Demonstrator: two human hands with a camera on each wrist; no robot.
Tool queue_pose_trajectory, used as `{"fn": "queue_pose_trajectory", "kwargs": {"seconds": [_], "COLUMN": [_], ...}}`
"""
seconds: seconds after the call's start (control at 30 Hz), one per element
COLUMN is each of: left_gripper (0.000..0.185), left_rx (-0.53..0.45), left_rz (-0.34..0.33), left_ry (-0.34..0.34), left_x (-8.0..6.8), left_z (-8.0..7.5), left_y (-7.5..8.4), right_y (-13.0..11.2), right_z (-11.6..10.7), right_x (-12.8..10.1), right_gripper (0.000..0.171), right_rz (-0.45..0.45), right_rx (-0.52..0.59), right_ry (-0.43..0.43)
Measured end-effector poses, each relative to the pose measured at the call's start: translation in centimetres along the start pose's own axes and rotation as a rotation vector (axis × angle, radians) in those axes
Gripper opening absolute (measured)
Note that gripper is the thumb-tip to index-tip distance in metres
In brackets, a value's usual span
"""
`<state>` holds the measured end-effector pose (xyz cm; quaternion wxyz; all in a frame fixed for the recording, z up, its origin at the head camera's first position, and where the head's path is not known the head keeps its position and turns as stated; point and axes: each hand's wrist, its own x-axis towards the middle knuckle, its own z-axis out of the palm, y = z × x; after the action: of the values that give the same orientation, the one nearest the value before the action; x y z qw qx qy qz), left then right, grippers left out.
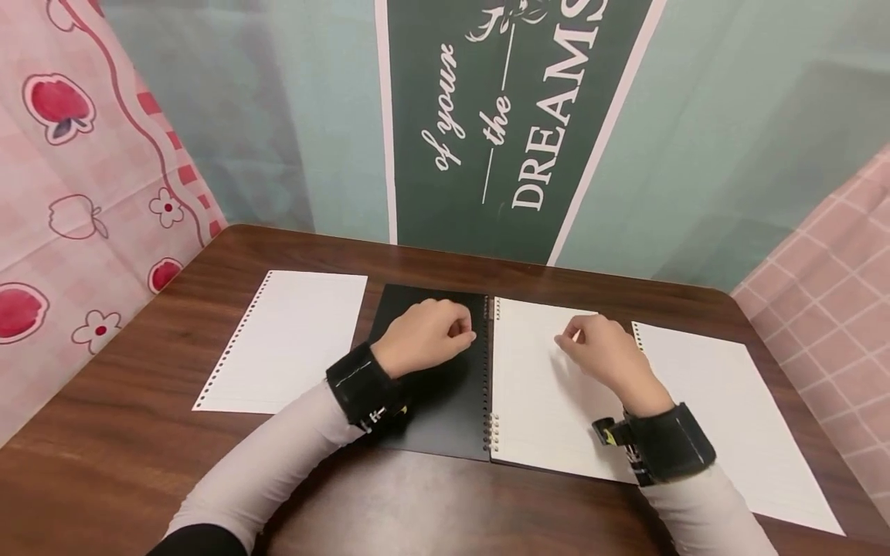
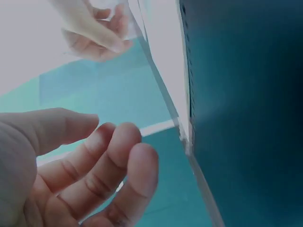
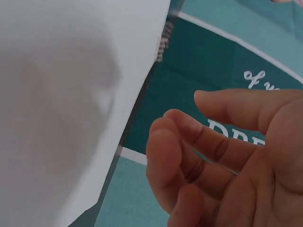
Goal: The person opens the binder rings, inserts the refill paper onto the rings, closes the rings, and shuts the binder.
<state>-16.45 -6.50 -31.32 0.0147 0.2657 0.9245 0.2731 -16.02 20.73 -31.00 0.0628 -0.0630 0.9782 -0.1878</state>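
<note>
An open spiral notebook lies mid-table, with its black cover (image 1: 431, 409) on the left and a white lined page (image 1: 535, 394) on the right. My left hand (image 1: 459, 330) rests on the black cover beside the spiral binding (image 1: 488, 371), its fingers loosely curled and holding nothing. In the left wrist view the left hand (image 2: 102, 156) also shows bare fingers. My right hand (image 1: 575, 340) rests on the white page with fingers loosely curled. The right wrist view shows the right hand (image 3: 199, 151) holding nothing, beside the page (image 3: 66, 104).
One loose punched sheet (image 1: 285, 344) lies left of the notebook and another (image 1: 737, 417) right of it, on a dark wooden table (image 1: 125, 448). A green banner (image 1: 514, 116) hangs behind, with pink cloth (image 1: 76, 154) at both sides.
</note>
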Motion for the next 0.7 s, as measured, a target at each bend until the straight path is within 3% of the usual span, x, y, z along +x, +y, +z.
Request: {"fn": "queue_pose_trajectory", "kwargs": {"seconds": [0.13,0.33,0.53,0.7], "left_gripper": [0.011,0.011,0.016,0.019], "left_rx": [-0.050,-0.054,0.020,0.032], "left_rz": [0.041,0.060,0.051,0.064], "left_ry": [-0.067,-0.192,-0.225,-0.229], "left_x": [-1.5,-2.7,-2.8,-3.1], "left_z": [0.5,1.6,2.5,3.0], "left_y": [0.5,1.4,1.8,1.9], "right_y": [-0.2,-1.1,-2.4,-3.4], "right_z": [0.9,1.9,2.5,3.4], "right_x": [-1.7,-2.9,-3.4,-3.9], "right_gripper": [0.019,0.012,0.012,0.010], "right_rz": [-0.054,-0.143,-0.176,-0.257], "right_rx": [0.004,0.117,0.126,0.141], "right_ry": [-0.017,-0.149,-0.183,-0.203]}}
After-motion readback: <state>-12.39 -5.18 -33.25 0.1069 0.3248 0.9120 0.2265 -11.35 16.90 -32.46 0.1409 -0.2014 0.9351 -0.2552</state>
